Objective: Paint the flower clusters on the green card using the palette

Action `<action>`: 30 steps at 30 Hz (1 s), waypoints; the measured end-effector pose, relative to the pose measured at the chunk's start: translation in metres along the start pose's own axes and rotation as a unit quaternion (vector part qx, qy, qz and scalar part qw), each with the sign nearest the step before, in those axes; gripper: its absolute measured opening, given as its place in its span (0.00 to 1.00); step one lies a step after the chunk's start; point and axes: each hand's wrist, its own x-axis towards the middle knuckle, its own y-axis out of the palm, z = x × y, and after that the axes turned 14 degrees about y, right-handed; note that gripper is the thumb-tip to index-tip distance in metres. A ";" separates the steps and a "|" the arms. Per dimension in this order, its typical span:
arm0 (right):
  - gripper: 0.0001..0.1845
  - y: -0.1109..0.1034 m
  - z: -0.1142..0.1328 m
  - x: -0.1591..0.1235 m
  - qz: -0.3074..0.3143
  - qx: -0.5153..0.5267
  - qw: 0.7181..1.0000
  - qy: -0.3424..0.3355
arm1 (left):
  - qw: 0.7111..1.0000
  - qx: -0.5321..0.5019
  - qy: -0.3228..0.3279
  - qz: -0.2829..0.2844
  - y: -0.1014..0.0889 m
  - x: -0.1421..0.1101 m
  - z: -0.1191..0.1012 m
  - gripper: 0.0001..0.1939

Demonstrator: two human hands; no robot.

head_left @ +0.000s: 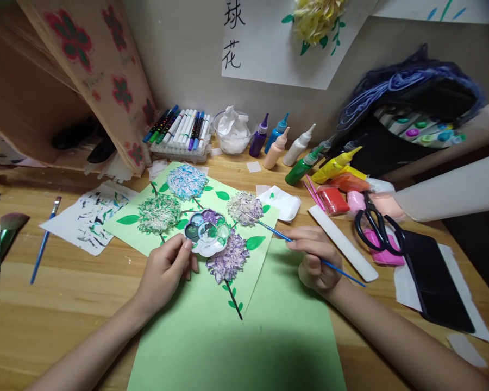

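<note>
My left hand [169, 271] grips the rim of a small flower-shaped paint palette [207, 250], whose wells hold purple, green and dark paint. Between the fingers of my right hand [318, 258] is a thin blue paintbrush [283, 235], its tip at the pale purple flower [246, 208] on the right. That flower belongs to a light green sheet [264, 228] bearing several raised, textured flowers with painted leaves. A blue flower [187, 182] is at the top, a green flower [158, 213] at the left, and a purple flower [228, 259] lies partly behind the palette.
Several paint bottles [297, 146] and a box of markers [183, 130] line the back. Black scissors [378, 228], clay packets [334, 200] and a white strip [342, 243] lie right. Left are a paint-smeared paper [93, 217] and another brush [44, 241].
</note>
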 end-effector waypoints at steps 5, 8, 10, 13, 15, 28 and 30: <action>0.16 0.012 0.015 0.007 0.088 0.006 0.995 -0.048 | 1.000 -0.012 0.002 0.006 0.002 0.000 0.000 0.17; 0.16 0.017 0.020 0.007 0.103 0.000 0.994 -0.035 | 1.000 -0.007 0.008 0.009 0.002 0.000 -0.003 0.17; 0.16 0.018 0.019 0.005 0.103 -0.004 0.994 -0.026 | 1.000 0.003 0.013 0.011 0.002 0.000 -0.004 0.17; 0.16 0.018 0.017 0.004 0.101 -0.007 0.995 -0.025 | 1.000 0.014 0.019 0.012 0.002 0.000 -0.005 0.17; 0.16 0.018 0.017 0.004 0.099 -0.012 0.995 -0.030 | 1.000 0.015 0.022 0.013 0.002 0.000 -0.006 0.18; 0.16 0.019 0.019 0.006 0.107 -0.016 0.994 -0.026 | 0.999 0.027 0.022 0.027 0.001 0.000 -0.006 0.18; 0.16 0.019 0.019 0.006 0.111 -0.016 0.993 -0.027 | 0.999 0.026 0.024 0.028 0.001 0.000 -0.005 0.18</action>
